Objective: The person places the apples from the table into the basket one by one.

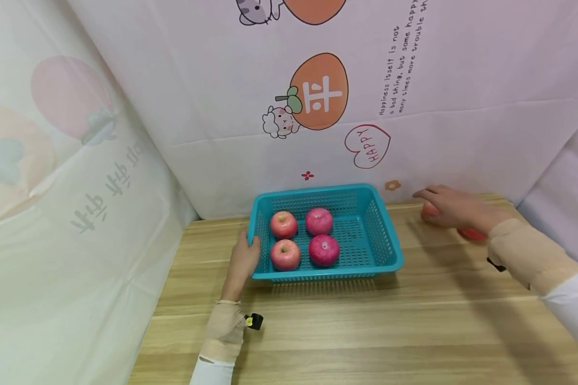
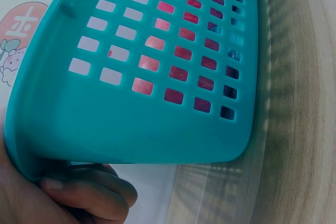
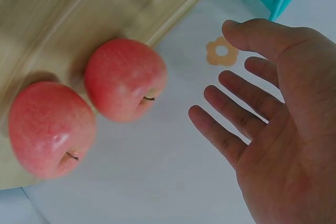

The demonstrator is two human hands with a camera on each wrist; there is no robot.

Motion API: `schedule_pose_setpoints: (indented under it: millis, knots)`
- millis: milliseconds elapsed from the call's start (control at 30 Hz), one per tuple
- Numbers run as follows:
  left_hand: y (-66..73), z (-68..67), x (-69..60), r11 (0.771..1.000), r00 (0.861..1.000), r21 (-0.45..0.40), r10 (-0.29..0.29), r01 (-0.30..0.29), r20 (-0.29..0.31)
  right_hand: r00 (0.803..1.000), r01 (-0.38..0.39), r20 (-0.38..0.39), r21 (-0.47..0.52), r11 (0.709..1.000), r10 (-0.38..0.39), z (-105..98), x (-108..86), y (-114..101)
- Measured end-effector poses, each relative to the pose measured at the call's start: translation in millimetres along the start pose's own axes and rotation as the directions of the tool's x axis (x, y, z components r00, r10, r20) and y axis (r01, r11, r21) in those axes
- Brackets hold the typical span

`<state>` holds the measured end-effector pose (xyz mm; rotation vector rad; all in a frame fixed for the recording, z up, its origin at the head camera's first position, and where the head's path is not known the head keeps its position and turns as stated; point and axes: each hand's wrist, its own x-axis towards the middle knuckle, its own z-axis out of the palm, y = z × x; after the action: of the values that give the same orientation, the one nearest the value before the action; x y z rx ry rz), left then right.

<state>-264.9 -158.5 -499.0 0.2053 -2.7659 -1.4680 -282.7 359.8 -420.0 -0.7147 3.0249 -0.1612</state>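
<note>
My left hand (image 1: pixel 243 259) grips the left rim of a turquoise plastic basket (image 1: pixel 327 274). In the left wrist view, curled fingers (image 2: pixel 100 192) lie under the basket's lip (image 2: pixel 31 145). Inside stand two red-yellow apples, one behind (image 1: pixel 283 224) and one in front (image 1: pixel 285 254), beside two dark pink round fruits (image 1: pixel 319 221) (image 1: pixel 324 250). At the right, my right hand (image 1: pixel 455 207) is over two more apples. The right wrist view has its fingers spread and apart from both apples (image 3: pixel 126 80) (image 3: pixel 51 129), holding nothing.
The basket stands on a wooden table (image 1: pixel 318 331), close to its back edge. A white printed cloth (image 1: pixel 212 176) hangs behind the table, with more cloth at the left (image 1: pixel 101 278) and right. The basket's right part has bare mesh floor.
</note>
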Motion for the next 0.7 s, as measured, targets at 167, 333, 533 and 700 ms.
schedule_pose_setpoints:
  millis: [167, 333, 533, 700]
  knots:
    - [1.2, -0.2, -0.2, 1.0, 1.0, 0.006, 0.001, -0.001, -0.001, 0.999, -0.038, 0.02, 0.014, 0.999, 0.037, 1.6, -7.2, 6.8]
    - [-0.2, 0.2, 0.5, 1.0, 1.0, 0.006, 0.0, 0.0, -0.001, 0.996, -0.076, 0.042, 0.025, 0.997, 0.075, 1.3, -12.8, 13.5]
    - [-1.6, 0.5, 1.6, 1.0, 1.0, 0.017, 0.014, -0.014, -0.011, 0.996, -0.087, 0.032, 0.033, 0.996, 0.086, 2.7, -19.8, 22.8]
    - [-0.8, 0.3, 1.6, 1.0, 1.0, 0.018, 0.016, -0.016, -0.007, 0.995, -0.102, 0.015, 0.037, 0.994, 0.102, 4.2, -26.1, 28.7]
